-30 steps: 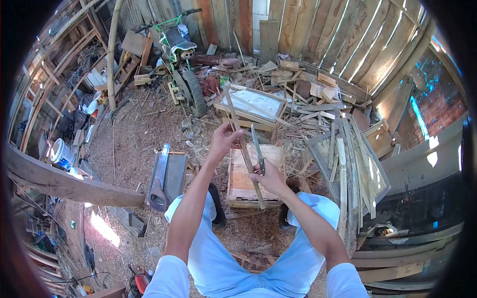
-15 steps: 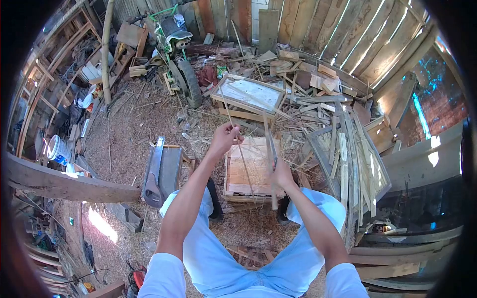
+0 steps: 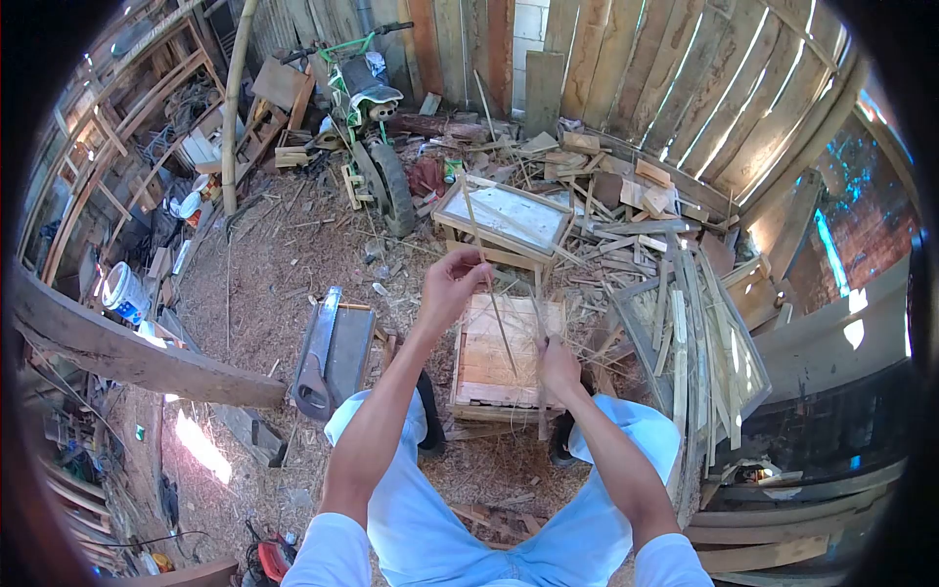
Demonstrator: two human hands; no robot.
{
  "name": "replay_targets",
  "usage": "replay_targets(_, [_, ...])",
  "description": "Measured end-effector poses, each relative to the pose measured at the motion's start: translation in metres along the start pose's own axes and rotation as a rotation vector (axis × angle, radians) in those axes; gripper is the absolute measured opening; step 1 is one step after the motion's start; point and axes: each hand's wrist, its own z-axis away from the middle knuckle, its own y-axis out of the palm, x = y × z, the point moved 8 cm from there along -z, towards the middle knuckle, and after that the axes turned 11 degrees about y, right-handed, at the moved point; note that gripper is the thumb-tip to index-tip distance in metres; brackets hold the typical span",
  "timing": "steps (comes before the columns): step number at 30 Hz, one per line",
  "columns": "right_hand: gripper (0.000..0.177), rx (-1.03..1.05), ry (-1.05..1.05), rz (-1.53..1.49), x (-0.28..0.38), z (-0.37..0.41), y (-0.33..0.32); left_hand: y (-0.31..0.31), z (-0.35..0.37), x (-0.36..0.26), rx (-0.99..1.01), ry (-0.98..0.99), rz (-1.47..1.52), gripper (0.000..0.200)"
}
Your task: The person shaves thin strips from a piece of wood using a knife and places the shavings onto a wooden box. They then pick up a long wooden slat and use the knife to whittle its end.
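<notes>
Brown thin wooden stick [image 3: 502, 328] over a pale planked box [image 3: 474, 342]

In the head view, our left hand [image 3: 450, 291] is nearly closed, fingertips pinching the stick above the box. Our right hand [image 3: 559, 370] curls around a blurred greyish wooden strip [image 3: 543, 421]; we cannot tell what else it grips. Bending the stick too hard could snap it, we judge, and a loose pinch could drop it. We cannot see into the white plastic bucket [image 3: 117, 286]; a grey, wood-rimmed tray [image 3: 644, 311] holds pale loose strips [image 3: 680, 338].
</notes>
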Motion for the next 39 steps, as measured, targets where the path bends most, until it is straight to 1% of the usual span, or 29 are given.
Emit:
replay_targets(1, [0.025, 0.0, 0.0, 0.001, 0.006, 0.0, -0.007, 0.004, 0.003, -0.009, 0.01, 0.037, -0.013, 0.017])
replay_targets(2, [0.026, -0.013, -0.111, -0.192, 0.021, 0.0, -0.018, 0.006, 0.006, -0.016, 0.011, 0.037, -0.013, 0.017])
replay_targets(3, [0.028, -0.025, -0.222, -0.385, 0.034, 0.002, -0.032, 0.01, 0.01, -0.027, 0.045, 0.077, -0.106, 0.017])
replay_targets(4, [0.028, -0.024, -0.221, -0.386, 0.043, 0.008, -0.044, 0.015, 0.016, -0.038, 0.079, 0.117, -0.198, 0.017])
replay_targets(5, [0.028, -0.021, -0.304, -0.552, 0.059, 0.019, -0.068, 0.018, 0.021, -0.045, 0.084, 0.125, -0.197, 0.017])
replay_targets(6, [0.029, -0.024, -0.39, -0.717, 0.074, 0.03, -0.096, 0.022, 0.025, -0.054, 0.101, 0.155, -0.274, 0.017])
replay_targets(7, [0.029, -0.038, -0.392, -0.716, 0.085, 0.037, -0.118, 0.027, 0.03, -0.061, 0.117, 0.182, -0.347, 0.017])
replay_targets(9, [0.031, 0.175, -0.387, -1.025, 0.106, 0.054, -0.15, 0.032, 0.036, -0.071, 0.125, 0.208, -0.361, 0.016])
replay_targets(11, [0.028, 0.15, -0.421, -0.984, 0.119, 0.071, -0.179, 0.037, 0.044, -0.085, 0.168, 0.314, -0.426, 0.015])
replay_targets(13, [0.026, 0.129, -0.45, -0.941, 0.124, 0.083, -0.187, 0.041, 0.048, -0.086, 0.207, 0.302, -0.4, 0.015])
replay_targets(15, [0.021, 0.089, -0.537, -1.052, 0.124, 0.095, -0.192, 0.046, 0.052, -0.093, 0.251, 0.436, -0.414, 0.014])
replay_targets(16, [0.021, 0.099, -0.536, -1.048, 0.125, 0.096, -0.19, 0.044, 0.052, -0.092, 0.243, 0.429, -0.415, 0.014])
replay_targets(18, [0.018, 0.037, -0.551, -1.084, 0.12, 0.098, -0.191, 0.049, 0.055, -0.091, 0.328, 0.448, -0.485, 0.013])
replay_targets(22, [0.016, 0.031, -0.539, -1.112, 0.119, 0.103, -0.202, 0.056, 0.06, -0.088, 0.368, 0.416, -0.492, 0.013])
replay_targets(23, [0.015, 0.005, -0.561, -1.059, 0.119, 0.105, -0.206, 0.057, 0.06, -0.091, 0.372, 0.446, -0.524, 0.014])
replay_targets(25, [0.013, -0.024, -0.583, -1.004, 0.118, 0.107, -0.209, 0.062, 0.06, -0.096, 0.376, 0.479, -0.552, 0.015])
replay_targets(27, [0.012, -0.019, -0.615, -0.925, 0.121, 0.11, -0.207, 0.062, 0.059, -0.111, 0.3, 0.541, -0.497, 0.019])
replay_targets(28, [0.012, -0.013, -0.617, -0.927, 0.122, 0.111, -0.206, 0.064, 0.06, -0.116, 0.296, 0.538, -0.501, 0.019])
replay_targets(30, [0.012, -0.069, -0.729, -0.898, 0.128, 0.12, -0.209, 0.063, 0.063, -0.137, 0.193, 0.605, -0.502, 0.024])
replay_targets(31, [0.012, -0.06, -0.727, -0.897, 0.128, 0.119, -0.205, 0.065, 0.065, -0.14, 0.189, 0.597, -0.505, 0.024])
replay_targets(33, [0.014, -0.052, -0.791, -0.843, 0.131, 0.122, -0.198, 0.06, 0.068, -0.146, 0.105, 0.614, -0.44, 0.028])
replay_targets(34, [0.014, -0.043, -0.789, -0.839, 0.13, 0.123, -0.197, 0.058, 0.071, -0.148, 0.098, 0.647, -0.477, 0.031])
replay_targets(36, [0.016, 0.112, -0.649, -0.883, 0.126, 0.123, -0.191, 0.056, 0.073, -0.146, 0.082, 0.668, -0.479, 0.031])
replay_targets(37, [0.016, 0.117, -0.644, -0.88, 0.126, 0.126, -0.194, 0.055, 0.075, -0.147, 0.074, 0.696, -0.48, 0.032])
replay_targets(39, [0.024, 0.277, -0.506, -0.88, 0.124, 0.127, -0.188, 0.053, 0.076, -0.152, 0.069, 0.694, -0.504, 0.031])
